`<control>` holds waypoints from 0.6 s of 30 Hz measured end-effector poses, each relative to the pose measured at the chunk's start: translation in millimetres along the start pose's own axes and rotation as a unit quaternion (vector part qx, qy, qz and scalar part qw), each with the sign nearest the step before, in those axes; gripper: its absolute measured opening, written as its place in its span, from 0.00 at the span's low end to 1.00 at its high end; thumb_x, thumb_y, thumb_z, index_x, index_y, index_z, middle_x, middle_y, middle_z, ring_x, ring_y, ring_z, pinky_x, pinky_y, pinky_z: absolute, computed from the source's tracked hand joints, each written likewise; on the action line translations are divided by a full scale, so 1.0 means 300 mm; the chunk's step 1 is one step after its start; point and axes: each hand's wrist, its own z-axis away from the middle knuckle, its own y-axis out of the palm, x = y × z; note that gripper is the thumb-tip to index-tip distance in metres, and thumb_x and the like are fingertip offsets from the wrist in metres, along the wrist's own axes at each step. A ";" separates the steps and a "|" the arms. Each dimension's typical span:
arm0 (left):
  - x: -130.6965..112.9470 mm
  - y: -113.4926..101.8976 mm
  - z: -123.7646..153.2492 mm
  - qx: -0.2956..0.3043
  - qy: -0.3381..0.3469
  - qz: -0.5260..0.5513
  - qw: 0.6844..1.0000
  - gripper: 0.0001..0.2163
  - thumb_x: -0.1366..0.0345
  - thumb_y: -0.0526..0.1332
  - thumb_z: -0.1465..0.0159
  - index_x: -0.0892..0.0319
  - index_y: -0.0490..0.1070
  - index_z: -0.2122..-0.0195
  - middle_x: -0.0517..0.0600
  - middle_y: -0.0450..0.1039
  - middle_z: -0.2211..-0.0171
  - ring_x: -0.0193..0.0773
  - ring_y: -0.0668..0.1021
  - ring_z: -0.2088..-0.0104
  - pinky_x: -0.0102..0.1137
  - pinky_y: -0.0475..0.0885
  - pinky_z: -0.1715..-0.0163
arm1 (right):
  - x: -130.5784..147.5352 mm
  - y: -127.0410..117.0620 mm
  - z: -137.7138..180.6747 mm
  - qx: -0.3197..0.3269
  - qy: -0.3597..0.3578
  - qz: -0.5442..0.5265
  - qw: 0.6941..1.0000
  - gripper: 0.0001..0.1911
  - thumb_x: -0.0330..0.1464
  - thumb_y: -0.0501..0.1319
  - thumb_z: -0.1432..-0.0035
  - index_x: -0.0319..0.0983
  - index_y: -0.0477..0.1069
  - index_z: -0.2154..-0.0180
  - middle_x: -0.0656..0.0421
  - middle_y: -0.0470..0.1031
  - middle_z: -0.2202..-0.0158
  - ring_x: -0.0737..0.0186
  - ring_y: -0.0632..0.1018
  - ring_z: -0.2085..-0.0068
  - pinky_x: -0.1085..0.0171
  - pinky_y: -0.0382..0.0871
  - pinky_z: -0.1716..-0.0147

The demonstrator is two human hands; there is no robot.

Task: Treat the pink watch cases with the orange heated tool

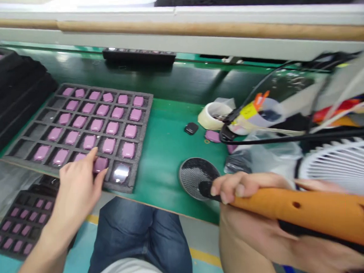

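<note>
My left hand [78, 185] reaches over the front edge of a dark foam tray [141, 128] filled with several pink rounded parts. Its fingertips touch a pink part [100, 163] in the front row; fingers look bent around it. An empty shiny pocket [121, 172] lies just right of that part. My right hand [247, 190] is wrapped round an orange tool [308, 211] with a black tip [206, 189]. The tip rests over a round black mesh disc [193, 174] on the green bench.
A second tray of pink parts [18, 224] sits low at the left. Black trays are stacked [11, 87] at far left. A tape roll [213, 115], a loose black part [191, 129], a loose pink part [212, 136], cables and a white fan [340, 166] crowd the right.
</note>
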 end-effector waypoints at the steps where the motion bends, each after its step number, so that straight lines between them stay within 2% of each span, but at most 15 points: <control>1: 0.009 -0.006 -0.003 -0.012 0.002 0.017 1.000 0.29 0.53 0.60 0.20 0.59 0.65 0.22 0.60 0.86 0.45 0.60 0.87 0.48 0.51 0.78 0.46 | 0.005 0.036 -0.008 0.010 -0.027 0.027 0.999 0.30 0.63 0.72 0.38 0.54 0.79 0.43 0.62 0.80 0.66 0.54 0.75 0.75 0.51 0.77 0.75; 4: -0.010 -0.033 0.015 -0.095 -0.013 0.054 0.994 0.29 0.50 0.65 0.21 0.51 0.68 0.22 0.56 0.85 0.42 0.62 0.87 0.48 0.53 0.82 0.48 | 0.019 0.106 -0.024 0.045 -0.043 0.052 0.997 0.25 0.60 0.68 0.31 0.57 0.79 0.41 0.63 0.81 0.64 0.57 0.75 0.76 0.54 0.78 0.75; 6: -0.075 -0.050 0.050 -0.140 0.017 0.102 0.985 0.28 0.52 0.69 0.23 0.46 0.70 0.23 0.53 0.85 0.40 0.59 0.87 0.46 0.55 0.83 0.44 | 0.028 0.124 -0.026 0.039 -0.035 0.053 0.997 0.25 0.61 0.69 0.32 0.58 0.79 0.42 0.63 0.81 0.65 0.57 0.75 0.76 0.55 0.77 0.75; 8: -0.178 -0.046 0.090 -0.117 0.120 0.186 0.968 0.27 0.60 0.69 0.22 0.46 0.71 0.24 0.52 0.83 0.37 0.52 0.86 0.43 0.49 0.83 0.39 | 0.036 0.132 -0.023 0.027 -0.028 0.049 0.998 0.25 0.61 0.70 0.33 0.57 0.79 0.42 0.63 0.80 0.65 0.57 0.75 0.76 0.55 0.76 0.75; 11: -0.346 0.016 0.125 -0.011 0.253 0.285 0.925 0.23 0.72 0.63 0.21 0.55 0.71 0.25 0.58 0.80 0.33 0.47 0.83 0.36 0.42 0.83 0.36 | 0.045 0.144 -0.020 0.022 -0.021 0.052 0.998 0.25 0.61 0.70 0.33 0.56 0.79 0.43 0.64 0.80 0.65 0.58 0.74 0.76 0.55 0.76 0.75; 14: -0.450 0.104 0.110 0.030 0.298 0.314 0.901 0.20 0.76 0.60 0.21 0.60 0.74 0.31 0.62 0.81 0.38 0.49 0.84 0.40 0.45 0.86 0.40 | 0.047 0.162 -0.018 0.027 -0.016 0.057 0.998 0.25 0.61 0.70 0.33 0.56 0.79 0.43 0.64 0.79 0.65 0.58 0.73 0.76 0.55 0.76 0.74; 18: -0.466 0.170 0.067 0.007 0.328 0.319 0.889 0.14 0.74 0.62 0.21 0.60 0.78 0.37 0.62 0.82 0.43 0.49 0.84 0.45 0.46 0.85 0.45 | 0.041 0.185 -0.005 0.037 -0.009 0.049 0.998 0.26 0.62 0.69 0.32 0.55 0.79 0.43 0.64 0.79 0.65 0.60 0.74 0.75 0.57 0.76 0.74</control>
